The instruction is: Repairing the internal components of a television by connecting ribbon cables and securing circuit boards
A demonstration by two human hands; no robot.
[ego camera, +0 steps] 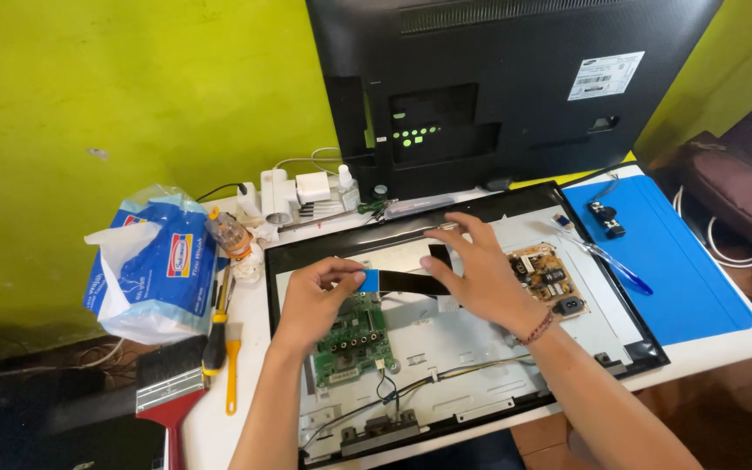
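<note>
An opened flat-screen television (480, 365) lies face down on the white table, its metal back panel bare. My left hand (319, 296) pinches the blue end of a flat black ribbon cable (406, 282) just above the green circuit board (352, 341). My right hand (476, 270) rests fingers-down on the same cable and the panel, next to a brown power board (548, 278). Thin wires (446, 372) run across the panel below my arms.
A black television back cover (498, 78) leans against the yellow-green wall. At the left are a plastic bag (154, 265), a screwdriver (217, 326), a paintbrush (171, 396) and chargers (302, 193). To the right, a blue mat (681, 270) holds a pen (611, 261); a bag (737, 191) sits beyond.
</note>
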